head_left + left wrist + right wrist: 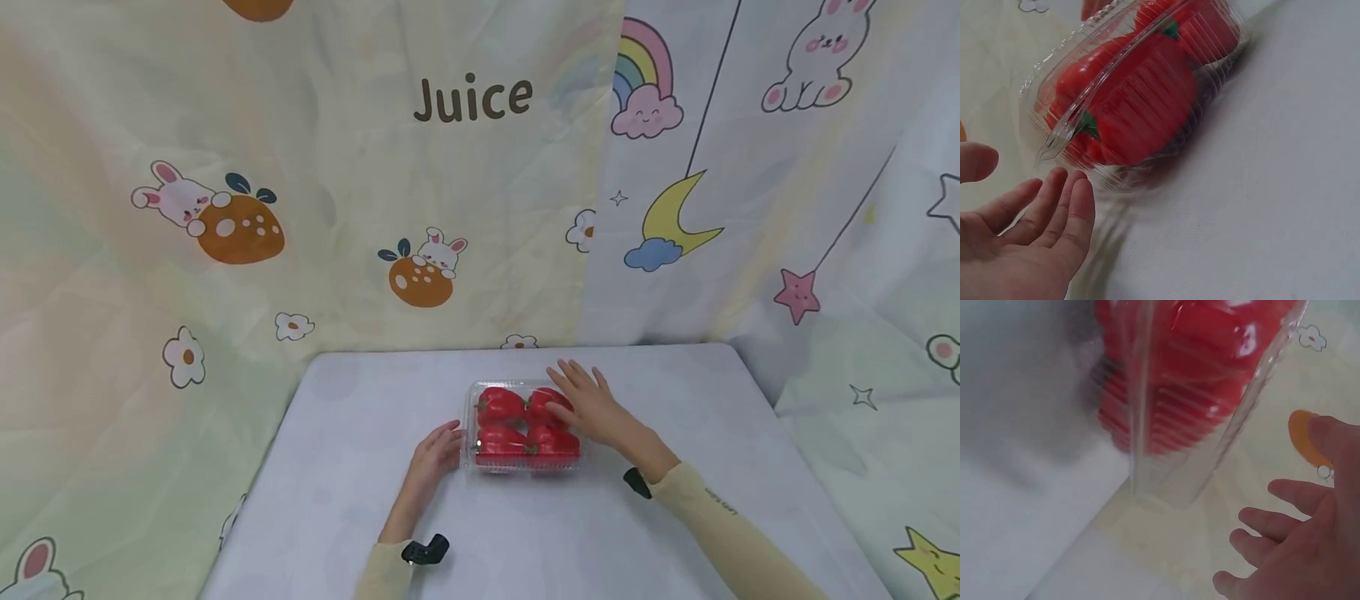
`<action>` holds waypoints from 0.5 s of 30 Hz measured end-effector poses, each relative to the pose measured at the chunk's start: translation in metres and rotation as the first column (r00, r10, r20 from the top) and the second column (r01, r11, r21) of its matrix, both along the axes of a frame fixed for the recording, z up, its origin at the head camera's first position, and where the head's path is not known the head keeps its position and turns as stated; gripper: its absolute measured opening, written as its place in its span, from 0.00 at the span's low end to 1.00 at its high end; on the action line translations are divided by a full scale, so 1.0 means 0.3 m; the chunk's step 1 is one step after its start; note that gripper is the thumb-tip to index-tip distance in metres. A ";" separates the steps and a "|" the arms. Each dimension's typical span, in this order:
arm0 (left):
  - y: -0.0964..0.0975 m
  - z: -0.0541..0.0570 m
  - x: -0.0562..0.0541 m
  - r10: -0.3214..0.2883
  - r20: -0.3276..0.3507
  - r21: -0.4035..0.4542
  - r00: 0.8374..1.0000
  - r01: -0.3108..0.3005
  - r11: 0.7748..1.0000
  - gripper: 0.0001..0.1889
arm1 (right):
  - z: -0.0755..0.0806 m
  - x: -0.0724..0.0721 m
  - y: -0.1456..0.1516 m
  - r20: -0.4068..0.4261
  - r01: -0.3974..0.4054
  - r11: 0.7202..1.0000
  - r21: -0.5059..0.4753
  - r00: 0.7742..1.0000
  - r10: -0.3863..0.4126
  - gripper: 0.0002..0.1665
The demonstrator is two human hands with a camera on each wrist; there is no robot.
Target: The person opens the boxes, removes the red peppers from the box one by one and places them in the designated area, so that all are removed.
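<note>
A clear plastic clamshell box [470,412] sits towards the back of the table, its lid down. Inside it lie several red bell peppers [501,406] with green stems. My left hand [435,454] is at the box's left side, fingers loosely extended. In the left wrist view the fingertips [1082,187] come right up to the corner of the box. My right hand [588,408] overlaps the box's back right corner in the head view, its fingers spread. The right wrist view shows those fingers [1263,524] beside the box wall [1175,478], gripping nothing.
The box stands on a white-covered table [360,417] with rounded back corners. Behind and beside it hangs a printed cloth [337,167] with rabbits, oranges and stars. A black strap [425,550] shows at the left wrist and another [637,483] at the right.
</note>
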State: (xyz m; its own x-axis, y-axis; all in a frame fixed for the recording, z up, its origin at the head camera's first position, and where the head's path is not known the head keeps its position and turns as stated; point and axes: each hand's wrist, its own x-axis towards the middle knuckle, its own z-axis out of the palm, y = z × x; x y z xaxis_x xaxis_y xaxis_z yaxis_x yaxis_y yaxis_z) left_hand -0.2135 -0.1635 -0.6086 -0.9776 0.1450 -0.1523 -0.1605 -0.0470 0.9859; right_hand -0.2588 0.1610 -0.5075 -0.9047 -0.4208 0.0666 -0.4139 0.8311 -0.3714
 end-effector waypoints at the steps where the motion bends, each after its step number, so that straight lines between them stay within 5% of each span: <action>1: -0.001 -0.001 0.004 -0.003 0.001 0.007 1.000 0.003 1.000 0.29 | 0.002 0.003 -0.008 -0.006 -0.008 1.000 -0.001 1.000 0.008 0.44; 15: -0.019 -0.023 0.055 -0.008 0.064 0.091 0.998 0.002 0.996 0.27 | 0.015 0.057 -0.125 -0.125 -0.175 0.985 -0.012 0.977 0.172 0.36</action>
